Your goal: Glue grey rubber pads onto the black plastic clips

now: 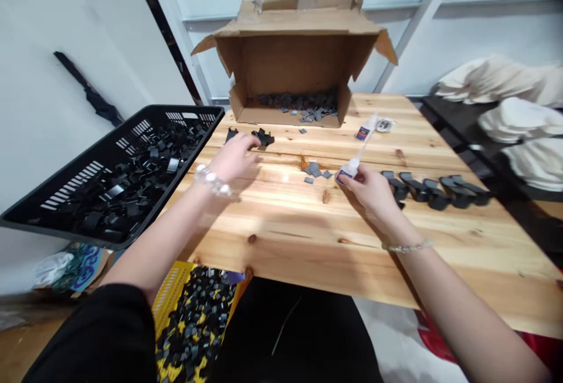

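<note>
Gripping glue tube (352, 167) w/ R hand (373, 190) | L hand (233, 157) loose, blurred, nr black clips (263, 136)

Cardboard box (294, 54) sits at the far edge of the counter (352, 236), open side facing near, small pieces (299, 102) inside it and spilling out in front. Crate (109, 166) full of parts overhangs the counter's left edge; basket (193, 312) of parts sits below the near edge, on the floor. Left hand (233, 157) near a few clips (259, 136) left of centre, right hand (372, 186) holding a glue tube (352, 166) just right of loose chips (314, 170), row of parts (435, 189) to its right.
</note>
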Motion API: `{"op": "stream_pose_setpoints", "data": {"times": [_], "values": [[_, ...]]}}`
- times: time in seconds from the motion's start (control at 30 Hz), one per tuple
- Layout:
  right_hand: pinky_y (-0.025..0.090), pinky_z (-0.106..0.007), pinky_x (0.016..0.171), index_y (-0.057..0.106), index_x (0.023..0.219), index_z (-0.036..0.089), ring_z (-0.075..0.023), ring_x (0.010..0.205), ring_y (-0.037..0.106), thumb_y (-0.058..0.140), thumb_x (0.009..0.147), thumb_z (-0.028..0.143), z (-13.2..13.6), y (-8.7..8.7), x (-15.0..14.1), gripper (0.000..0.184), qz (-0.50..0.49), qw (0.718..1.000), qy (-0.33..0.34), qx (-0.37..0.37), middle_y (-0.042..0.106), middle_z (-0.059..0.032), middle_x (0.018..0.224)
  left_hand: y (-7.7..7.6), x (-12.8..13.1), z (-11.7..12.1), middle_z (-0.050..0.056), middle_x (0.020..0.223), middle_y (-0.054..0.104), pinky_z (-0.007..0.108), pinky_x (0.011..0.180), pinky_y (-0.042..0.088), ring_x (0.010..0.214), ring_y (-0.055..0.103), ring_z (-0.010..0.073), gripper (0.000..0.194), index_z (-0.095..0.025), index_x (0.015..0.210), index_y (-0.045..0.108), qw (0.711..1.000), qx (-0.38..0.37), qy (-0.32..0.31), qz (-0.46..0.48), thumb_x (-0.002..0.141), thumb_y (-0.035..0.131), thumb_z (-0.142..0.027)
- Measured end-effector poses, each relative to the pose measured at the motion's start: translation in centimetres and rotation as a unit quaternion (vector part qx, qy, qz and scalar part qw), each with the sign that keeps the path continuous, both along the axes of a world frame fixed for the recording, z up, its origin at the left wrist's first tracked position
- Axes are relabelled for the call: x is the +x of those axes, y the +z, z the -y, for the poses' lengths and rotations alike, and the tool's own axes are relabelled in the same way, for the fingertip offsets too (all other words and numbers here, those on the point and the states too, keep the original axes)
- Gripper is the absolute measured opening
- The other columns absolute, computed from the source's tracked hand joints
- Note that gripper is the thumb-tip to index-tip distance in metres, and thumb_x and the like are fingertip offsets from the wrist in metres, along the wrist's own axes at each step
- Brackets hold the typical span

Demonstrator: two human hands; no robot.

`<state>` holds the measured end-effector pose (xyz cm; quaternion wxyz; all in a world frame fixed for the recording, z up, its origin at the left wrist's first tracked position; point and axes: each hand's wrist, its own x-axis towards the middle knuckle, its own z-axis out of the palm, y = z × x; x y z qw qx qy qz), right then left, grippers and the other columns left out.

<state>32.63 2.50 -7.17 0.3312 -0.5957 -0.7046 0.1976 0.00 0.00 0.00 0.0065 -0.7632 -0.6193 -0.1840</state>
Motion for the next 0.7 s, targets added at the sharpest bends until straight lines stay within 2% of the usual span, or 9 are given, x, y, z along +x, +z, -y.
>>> {"op": "stream_pose_setpoints", "data": {"times": [0.07,0.17,0.27,0.4,0.47,0.53,0.63,0.7], "values": [[0.037,-0.030,0.060,0.069,0.091,0.016,-0.0201,0.067,0.057,0.063,0.078,0.043,-0.1,-0.3,0.2,0.031,-0.003,1.000,0.000,-0.001,0.068,-0.0070,0.077,-1.8,0.1,-3.4,0.018,0.124,0.054,0.043,0.101,0.038,0.118,0.050,0.0300,0.038,-0.010,0.121,0.055,0.999,0.025,0.038,-0.020,0.084,0.056,-0.018],[0.038,-0.029,0.060,0.069,0.092,0.016,-0.0201,0.068,0.057,0.063,0.077,0.044,-0.2,-0.6,0.5,0.032,-0.022,1.000,0.007,-0.001,0.068,-0.0072,0.078,-3.5,0.4,-6.1,0.021,0.127,0.052,0.050,0.101,0.033,0.121,0.045,0.0358,0.037,-0.009,0.119,0.057,0.996,0.040,0.059,-0.045,0.083,0.053,-0.013],[0.040,-0.029,0.060,0.069,0.092,0.016,-0.0196,0.067,0.057,0.062,0.077,0.044,-0.1,-0.6,0.6,0.032,-0.030,0.999,0.020,0.004,0.069,-0.0071,0.078,-4.1,0.4,-7.0,0.020,0.121,0.057,0.051,0.100,0.031,0.119,0.047,0.0349,0.029,-0.010,0.110,0.062,0.996,0.045,0.055,-0.054,0.086,0.046,-0.010],[0.042,-0.030,0.062,0.069,0.092,0.017,-0.0198,0.068,0.059,0.062,0.078,0.043,0.0,-0.3,0.7,0.030,-0.037,0.999,0.020,0.006,0.069,-0.0067,0.079,-3.6,-0.1,-7.0,0.018,0.113,0.062,0.052,0.101,0.028,0.115,0.050,0.0336,0.023,-0.013,0.101,0.065,0.996,0.055,0.055,-0.038,0.088,0.046,-0.016],[0.045,-0.032,0.066,0.067,0.094,0.017,-0.0203,0.071,0.061,0.062,0.078,0.042,0.1,0.0,0.7,0.030,-0.065,0.998,0.021,0.003,0.070,-0.0070,0.083,-2.9,0.0,-6.1,0.016,0.112,0.063,0.051,0.101,0.028,0.115,0.050,0.0330,0.022,-0.014,0.101,0.065,0.996,0.068,0.062,-0.018,0.089,0.047,-0.021],[0.048,-0.032,0.068,0.064,0.096,0.017,-0.0205,0.075,0.062,0.062,0.078,0.040,0.2,0.3,0.7,0.030,-0.122,0.992,0.026,-0.005,0.070,-0.0073,0.088,-2.2,0.6,-4.3,0.015,0.109,0.063,0.047,0.098,0.033,0.110,0.052,0.0305,0.025,-0.014,0.103,0.063,0.995,0.076,0.062,0.012,0.092,0.046,-0.027],[0.050,-0.030,0.064,0.059,0.092,0.019,-0.0187,0.074,0.062,0.064,0.076,0.039,0.7,1.1,0.4,0.026,-0.234,0.970,0.035,-0.050,0.068,-0.0054,0.087,-1.8,2.3,0.3,0.009,0.094,0.066,0.033,0.079,0.046,0.090,0.059,0.0215,0.030,-0.014,0.096,0.064,0.997,0.047,0.021,0.064,0.095,0.041,-0.033],[0.050,-0.027,0.059,0.058,0.088,0.020,-0.0167,0.071,0.061,0.067,0.074,0.040,1.1,1.7,0.3,0.026,-0.283,0.955,0.037,-0.085,0.066,-0.0036,0.083,-2.2,3.6,3.9,0.002,0.079,0.065,0.026,0.064,0.046,0.071,0.059,0.0153,0.032,-0.017,0.090,0.066,0.994,-0.014,-0.028,0.103,0.094,0.043,-0.038]]}}
